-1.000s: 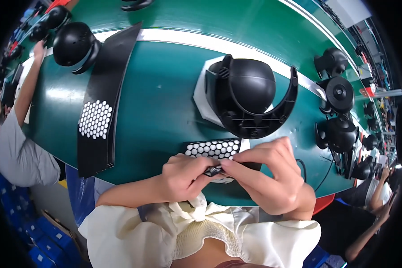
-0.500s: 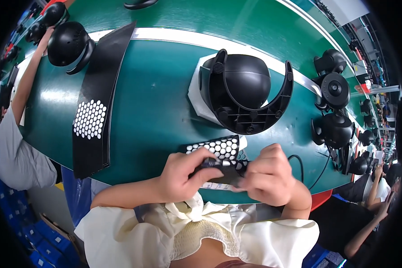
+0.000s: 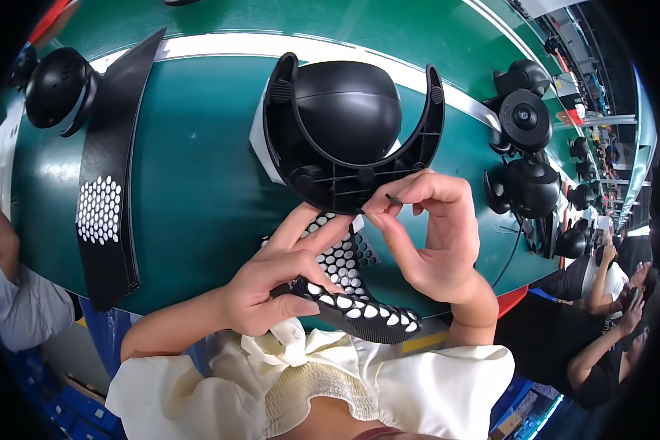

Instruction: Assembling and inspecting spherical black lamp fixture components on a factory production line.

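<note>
My left hand point(image 3: 271, 282) holds a bent black sheet of round pads point(image 3: 363, 314), its white dots showing. The left index and middle fingers reach up toward the lower rim of a black crescent-shaped plastic bracket point(image 3: 345, 192). At that rim is my right hand point(image 3: 436, 238), pinching a small dark round pad point(image 3: 394, 199) at its fingertips. The bracket curves around a glossy black sphere-shaped housing point(image 3: 347, 110), resting on a white block point(image 3: 264, 143). Another part of a white-dotted sheet point(image 3: 339, 264) lies on the table between my hands.
Long black strips point(image 3: 108, 154) with a patch of white dots point(image 3: 100, 210) lie at left. A black round unit point(image 3: 55, 88) stands beyond them. More black units point(image 3: 528, 187) and a cable point(image 3: 512, 257) are at right. Other people point(image 3: 598, 315) sit along the green table point(image 3: 191, 147).
My right hand has moved up from the sheet to the bracket's rim and now pinches a small pad. The sheet in my left hand has swung out to the right. The view has shifted.
</note>
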### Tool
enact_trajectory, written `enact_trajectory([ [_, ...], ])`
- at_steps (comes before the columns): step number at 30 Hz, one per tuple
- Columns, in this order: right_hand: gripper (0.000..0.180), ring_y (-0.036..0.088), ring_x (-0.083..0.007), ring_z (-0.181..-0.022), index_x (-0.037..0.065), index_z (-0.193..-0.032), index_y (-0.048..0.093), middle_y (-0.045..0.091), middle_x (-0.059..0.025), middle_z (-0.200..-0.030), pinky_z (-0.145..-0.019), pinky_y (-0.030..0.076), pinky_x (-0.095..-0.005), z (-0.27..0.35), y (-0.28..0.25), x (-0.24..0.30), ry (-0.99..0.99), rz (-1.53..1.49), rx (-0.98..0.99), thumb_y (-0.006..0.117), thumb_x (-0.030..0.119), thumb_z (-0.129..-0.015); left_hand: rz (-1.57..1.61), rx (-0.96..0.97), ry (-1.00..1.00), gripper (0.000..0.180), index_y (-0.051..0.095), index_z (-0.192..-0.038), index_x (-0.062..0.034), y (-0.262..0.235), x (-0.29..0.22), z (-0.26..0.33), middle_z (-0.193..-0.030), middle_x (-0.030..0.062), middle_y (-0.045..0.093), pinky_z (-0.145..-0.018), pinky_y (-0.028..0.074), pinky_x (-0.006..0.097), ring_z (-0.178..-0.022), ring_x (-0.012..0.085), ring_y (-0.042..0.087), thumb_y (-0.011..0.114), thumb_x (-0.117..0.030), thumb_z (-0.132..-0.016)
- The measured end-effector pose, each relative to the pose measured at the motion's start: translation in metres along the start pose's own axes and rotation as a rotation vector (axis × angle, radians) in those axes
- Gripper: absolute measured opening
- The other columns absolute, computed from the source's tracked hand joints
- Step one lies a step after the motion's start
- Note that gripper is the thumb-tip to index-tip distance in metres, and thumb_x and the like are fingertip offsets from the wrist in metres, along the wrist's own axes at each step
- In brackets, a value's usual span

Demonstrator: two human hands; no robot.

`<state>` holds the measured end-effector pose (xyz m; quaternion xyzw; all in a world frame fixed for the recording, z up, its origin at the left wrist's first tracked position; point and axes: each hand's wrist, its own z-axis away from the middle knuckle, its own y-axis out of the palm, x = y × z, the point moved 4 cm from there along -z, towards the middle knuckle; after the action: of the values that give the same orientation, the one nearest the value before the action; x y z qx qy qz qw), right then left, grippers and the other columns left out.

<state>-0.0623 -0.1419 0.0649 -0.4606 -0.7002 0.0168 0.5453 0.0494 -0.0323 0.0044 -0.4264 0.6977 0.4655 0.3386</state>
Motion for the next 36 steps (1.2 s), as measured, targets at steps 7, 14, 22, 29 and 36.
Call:
enact_trajectory([
  [7,0.031,0.055,-0.0129,-0.07,-0.001,-0.094,0.044,0.056,-0.0101,-0.081,-0.062,0.043,-0.0221,-0.003,-0.003,0.0,0.044,0.012,0.001,0.06,-0.012,-0.07,0.0,-0.017,-0.017,0.019,0.056,-0.09,0.0005,0.0,-0.002,-0.001,-0.132,0.0305,0.023,-0.102,0.019,0.046,-0.127,0.0367,0.014,0.056,-0.015,-0.079],
  [14,0.028,0.054,-0.0134,-0.065,-0.001,-0.091,0.05,0.055,-0.0067,-0.079,-0.059,0.044,-0.0232,-0.001,-0.002,-0.002,0.058,-0.017,-0.073,0.063,-0.011,-0.068,0.056,-0.04,-0.008,0.02,0.057,-0.092,0.0012,0.0,-0.002,-0.004,-0.132,0.0311,0.022,-0.102,0.018,0.047,-0.128,0.0375,0.011,0.056,-0.014,-0.079],
  [22,0.027,0.054,-0.017,-0.065,0.002,-0.084,0.052,0.061,-0.0079,-0.082,-0.055,0.038,-0.026,-0.001,0.001,0.007,-0.26,0.276,-0.06,0.062,-0.01,-0.062,0.07,-0.066,-0.004,0.021,0.056,-0.094,0.0027,-0.002,-0.002,0.001,-0.134,0.0292,0.013,-0.102,0.019,0.046,-0.128,0.038,0.013,0.054,-0.014,-0.081],
  [29,0.015,0.057,-0.0069,-0.071,0.009,-0.086,0.054,0.064,-0.0016,-0.074,-0.059,0.024,-0.0225,0.012,0.011,0.02,-0.753,1.055,-0.035,0.058,0.008,-0.072,0.126,-0.069,-0.036,0.022,0.055,-0.095,0.003,-0.003,-0.003,0.0,-0.133,0.0268,0.013,-0.103,0.018,0.046,-0.127,0.0372,0.019,0.052,-0.015,-0.082],
  [36,0.019,0.057,-0.0112,-0.079,0.011,-0.098,0.045,0.064,-0.0041,-0.092,-0.066,0.028,-0.023,0.014,0.007,-0.005,-0.882,0.735,-0.057,0.049,0.013,-0.08,0.162,-0.134,-0.022,0.02,0.053,-0.09,0.0025,-0.008,-0.003,-0.004,-0.132,0.0239,0.017,-0.103,0.018,0.048,-0.126,0.0366,0.021,0.052,-0.016,-0.083],
])
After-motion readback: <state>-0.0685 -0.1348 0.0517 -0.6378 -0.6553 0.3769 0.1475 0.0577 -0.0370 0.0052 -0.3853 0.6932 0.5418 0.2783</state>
